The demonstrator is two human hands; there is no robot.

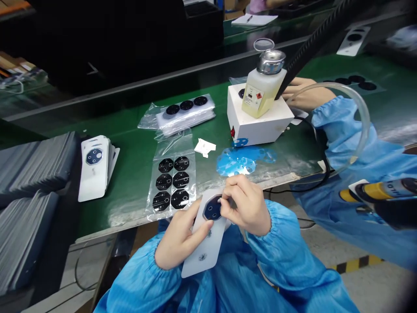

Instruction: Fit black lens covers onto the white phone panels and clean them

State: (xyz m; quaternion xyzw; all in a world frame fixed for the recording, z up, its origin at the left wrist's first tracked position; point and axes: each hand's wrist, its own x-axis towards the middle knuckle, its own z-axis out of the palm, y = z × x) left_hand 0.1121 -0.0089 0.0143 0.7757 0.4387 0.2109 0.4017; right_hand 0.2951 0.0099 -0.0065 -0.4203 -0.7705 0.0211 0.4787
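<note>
White card (204,250): where is it?

— Held in both hands just off the near edge of the green surface (120,204), above the lap, resting on nothing.

— Which way does it run?

— Its long axis slants from lower left to upper right, with the top end pointing toward the surface. A black octagon (211,208) with round holes sits on that top end.

— And the hands?

— The left hand (180,237) cradles the lower part of the card, its thumb (203,228) lying across the face just below the octagon. The right hand (244,206) is the nearer one to the octagon. Its fingers (230,191) are drawn narrow and pinch at the octagon's right edge, though the tips are partly hidden.

— What lies close by?

— Just beyond the card, on the surface, is a clear bag (171,184) of black octagons (181,163), in three rows of two. Further left sits a stack of white cards (93,167). Straight ahead, a white box (257,124) carries a dispenser bottle (262,93), with blue film scraps (243,160) on the surface in front of it.

— Anyone else there?

— Yes, another person's hand (308,94) shows behind the box, coming from a blue sleeve (345,130).
</note>
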